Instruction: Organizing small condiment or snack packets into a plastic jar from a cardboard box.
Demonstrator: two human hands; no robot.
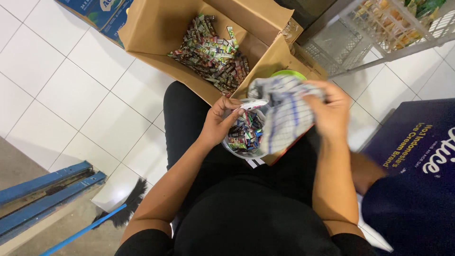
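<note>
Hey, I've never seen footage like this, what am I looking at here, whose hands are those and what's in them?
This single picture comes from a camera worn on a person's head, looking down at their own lap and a white tiled floor. No machine here, just two bare hands. The left hand holds a clear round container of small colourful wrapped packets. The right hand grips a checked cloth against it. Ahead sits an open cardboard box holding more such packets. A broom lies at lower left.
</note>
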